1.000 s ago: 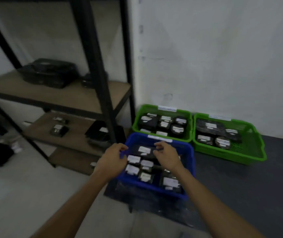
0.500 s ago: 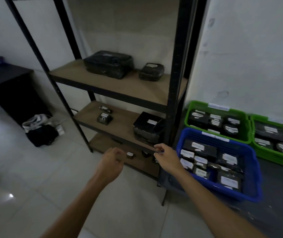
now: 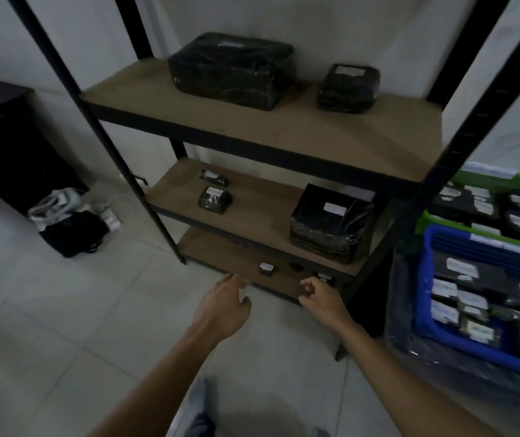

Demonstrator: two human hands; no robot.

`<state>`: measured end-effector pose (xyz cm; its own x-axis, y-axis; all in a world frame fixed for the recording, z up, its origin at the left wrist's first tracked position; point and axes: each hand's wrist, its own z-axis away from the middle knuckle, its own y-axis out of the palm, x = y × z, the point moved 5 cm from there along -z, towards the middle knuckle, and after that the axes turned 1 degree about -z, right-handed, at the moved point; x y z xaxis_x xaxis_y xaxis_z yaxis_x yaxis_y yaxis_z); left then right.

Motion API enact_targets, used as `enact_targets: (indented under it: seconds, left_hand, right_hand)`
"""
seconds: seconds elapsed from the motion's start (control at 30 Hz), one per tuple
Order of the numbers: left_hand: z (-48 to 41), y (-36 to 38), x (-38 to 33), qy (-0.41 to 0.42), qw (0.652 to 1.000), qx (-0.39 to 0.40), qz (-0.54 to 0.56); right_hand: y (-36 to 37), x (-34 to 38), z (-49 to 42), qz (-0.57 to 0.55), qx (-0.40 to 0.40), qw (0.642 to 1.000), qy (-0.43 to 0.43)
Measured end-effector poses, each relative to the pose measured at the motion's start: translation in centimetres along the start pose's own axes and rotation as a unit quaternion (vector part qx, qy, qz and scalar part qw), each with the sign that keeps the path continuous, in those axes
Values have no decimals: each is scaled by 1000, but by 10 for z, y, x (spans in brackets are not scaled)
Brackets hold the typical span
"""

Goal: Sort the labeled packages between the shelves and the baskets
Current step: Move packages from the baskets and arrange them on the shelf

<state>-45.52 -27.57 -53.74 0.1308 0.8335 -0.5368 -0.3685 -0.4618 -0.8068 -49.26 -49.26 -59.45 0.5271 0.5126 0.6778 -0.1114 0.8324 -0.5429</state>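
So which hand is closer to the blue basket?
The right hand. It is left of the blue basket, in front of the bottom shelf; the left hand is farther left.

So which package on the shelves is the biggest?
The wide black-wrapped package at the left of the top shelf; it is clearly broader than its squat neighbour and the boxy package on the middle shelf.
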Motion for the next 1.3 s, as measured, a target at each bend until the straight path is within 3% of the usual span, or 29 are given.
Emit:
enact_targets:
  seconds: [0.17, 0.33, 0.6, 0.8, 1.03, 1.3]
  left_hand:
    - [-100, 43, 90, 39, 997, 61, -28]
    - [-197, 140, 162, 65, 991, 109, -46]
    - [-342, 341, 212, 139, 981, 134, 2]
    - [-401, 453, 231, 181, 976, 121, -6]
    - [-441, 522, 211, 234, 961, 133, -63]
    - [-444, 562, 202, 199, 963, 160, -85]
  right_hand:
    - [58, -47, -71, -16, -64, 996, 60]
    - [125, -130, -171, -48, -117, 989, 77]
    - [203, -273, -333, 13, -164, 984, 72]
    - [209, -392, -452, 14, -202, 978, 54]
    - [163, -398, -474, 18, -295, 953, 62]
    - [138, -404, -499, -50, -368, 924, 94]
